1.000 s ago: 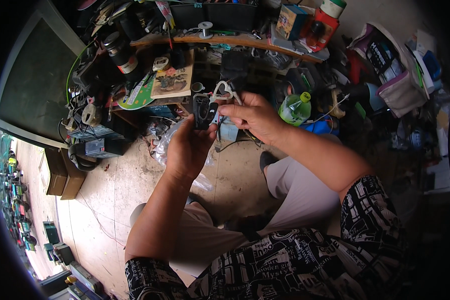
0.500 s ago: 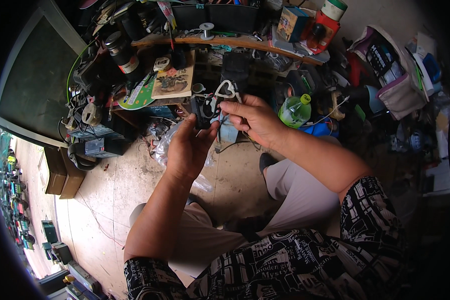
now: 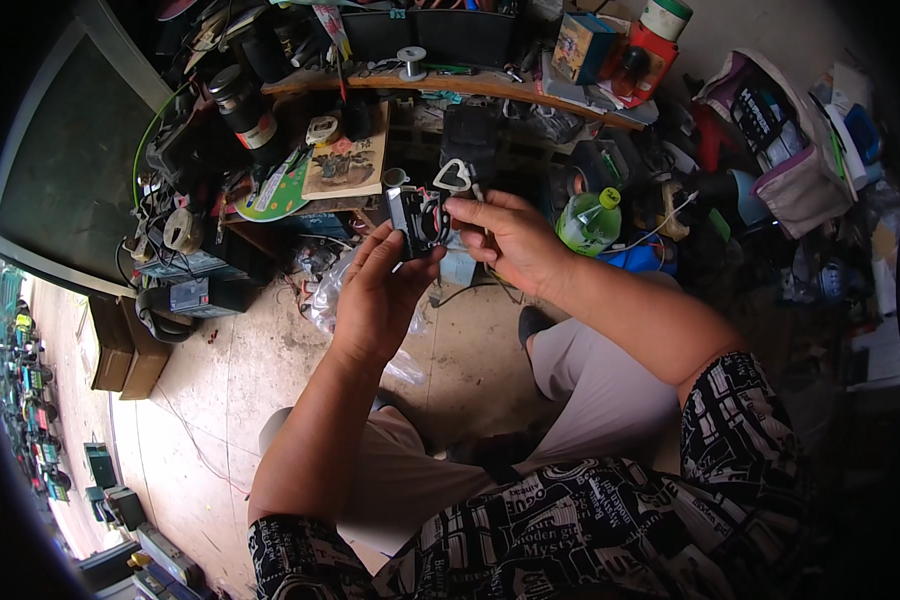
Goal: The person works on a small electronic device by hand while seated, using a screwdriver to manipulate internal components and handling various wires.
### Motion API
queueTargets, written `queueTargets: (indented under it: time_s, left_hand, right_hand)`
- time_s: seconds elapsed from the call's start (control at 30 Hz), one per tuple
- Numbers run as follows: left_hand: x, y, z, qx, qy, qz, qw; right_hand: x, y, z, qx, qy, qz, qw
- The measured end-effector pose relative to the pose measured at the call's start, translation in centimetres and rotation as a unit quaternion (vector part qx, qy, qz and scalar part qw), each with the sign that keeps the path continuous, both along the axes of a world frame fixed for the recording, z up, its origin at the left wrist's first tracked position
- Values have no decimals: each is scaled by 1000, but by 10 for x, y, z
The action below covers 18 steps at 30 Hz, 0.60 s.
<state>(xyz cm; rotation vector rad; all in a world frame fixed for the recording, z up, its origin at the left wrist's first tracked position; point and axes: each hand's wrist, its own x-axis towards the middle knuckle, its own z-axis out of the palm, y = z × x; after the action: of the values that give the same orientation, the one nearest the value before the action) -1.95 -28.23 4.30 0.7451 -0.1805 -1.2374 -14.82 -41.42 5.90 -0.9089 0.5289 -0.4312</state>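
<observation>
A small black boxy device (image 3: 402, 218), with a shiny left face and dark wires or parts showing on its right side, is held up in front of me. My left hand (image 3: 373, 295) grips its lower end, thumb on the near left edge and fingers beneath. At the device's right edge, my right hand (image 3: 520, 240) has thumb and forefinger pinched together; what lies between those fingertips is too small to make out. Just above them is a pale rounded triangular loop (image 3: 453, 177), with a light-coloured strand beside it. I cannot tell whether the right hand holds that loop.
Beyond my hands runs a curved wooden shelf edge (image 3: 490, 86) with a wire spool (image 3: 411, 63). A book (image 3: 348, 165) and a tape measure (image 3: 322, 130) lie to the left. A green bottle (image 3: 590, 220) stands by my right wrist. Clear plastic bags (image 3: 332, 290) lie on the floor.
The black device has turned in my left hand, so its shiny face and the parts on its right side now show more. My right hand has barely moved.
</observation>
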Motion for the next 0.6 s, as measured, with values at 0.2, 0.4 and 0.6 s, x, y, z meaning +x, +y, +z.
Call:
queueTargets:
  time_s: [0.2,0.4,0.6]
  left_hand:
    - [0,0,1,1,-8,-2,1000]
    - [0,0,2,1,-7,1,1000]
    - [1,1,-3,7,-38,4,999]
  right_hand:
    - [-1,1,1,13,0,14,1000]
    - [0,-1,-1,11,0,17,1000]
    - [-1,-5,-2,17,-9,26,999]
